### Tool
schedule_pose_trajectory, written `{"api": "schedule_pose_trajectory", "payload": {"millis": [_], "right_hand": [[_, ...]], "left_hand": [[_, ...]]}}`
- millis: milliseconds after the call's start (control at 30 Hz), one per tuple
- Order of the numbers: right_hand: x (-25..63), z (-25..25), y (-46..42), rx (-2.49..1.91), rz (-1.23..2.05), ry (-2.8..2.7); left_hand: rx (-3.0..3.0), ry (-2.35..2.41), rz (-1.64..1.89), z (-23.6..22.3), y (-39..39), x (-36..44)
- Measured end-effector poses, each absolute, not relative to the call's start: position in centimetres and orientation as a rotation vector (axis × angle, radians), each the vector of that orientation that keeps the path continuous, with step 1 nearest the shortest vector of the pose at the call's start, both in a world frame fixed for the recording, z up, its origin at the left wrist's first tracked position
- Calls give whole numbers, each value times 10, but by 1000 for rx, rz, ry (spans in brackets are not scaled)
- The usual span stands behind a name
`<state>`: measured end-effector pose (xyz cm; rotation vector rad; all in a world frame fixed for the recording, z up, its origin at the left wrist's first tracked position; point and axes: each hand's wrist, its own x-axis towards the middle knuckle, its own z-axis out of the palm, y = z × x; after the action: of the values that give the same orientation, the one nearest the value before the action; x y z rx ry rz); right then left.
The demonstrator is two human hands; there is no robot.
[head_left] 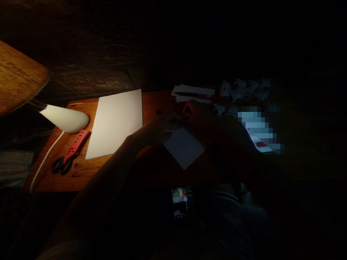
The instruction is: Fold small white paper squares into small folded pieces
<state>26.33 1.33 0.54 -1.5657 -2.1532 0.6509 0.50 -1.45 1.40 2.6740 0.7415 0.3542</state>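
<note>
The main risk is poor light: the left hand (170, 123) and right hand (193, 109) meet in shadow over the small white paper sheet (185, 148), so a crease or edge could end up misaligned. That sheet lies mid-surface, one corner pointing to the near edge of the brown wooden surface (94, 171). The fingers of each hand are curled at its far part, but it is too dark to tell whether either grip is pinching it. The black-bladed knife with a red handle (187, 94) lies just beyond the right hand, towards the far edge; a forward reach might graze its blade. A sweep of the right forearm could crush the crumpled-looking white paper pieces (238, 88) or nudge the lit rectangular device (251, 124) towards the surface's near edge.
</note>
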Motion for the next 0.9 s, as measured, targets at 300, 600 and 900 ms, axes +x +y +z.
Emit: {"api": "schedule_pose_trajectory", "payload": {"millis": [300, 600, 900], "right_hand": [[267, -2, 18, -1481, 669, -2157], [274, -6, 27, -1425, 772, -2132], [271, -5, 24, -1466, 749, -2129]], "left_hand": [[2646, 750, 399, 11, -16, 4], [2643, 781, 366, 14, -17, 7], [2648, 750, 369, 15, -18, 7]]}}
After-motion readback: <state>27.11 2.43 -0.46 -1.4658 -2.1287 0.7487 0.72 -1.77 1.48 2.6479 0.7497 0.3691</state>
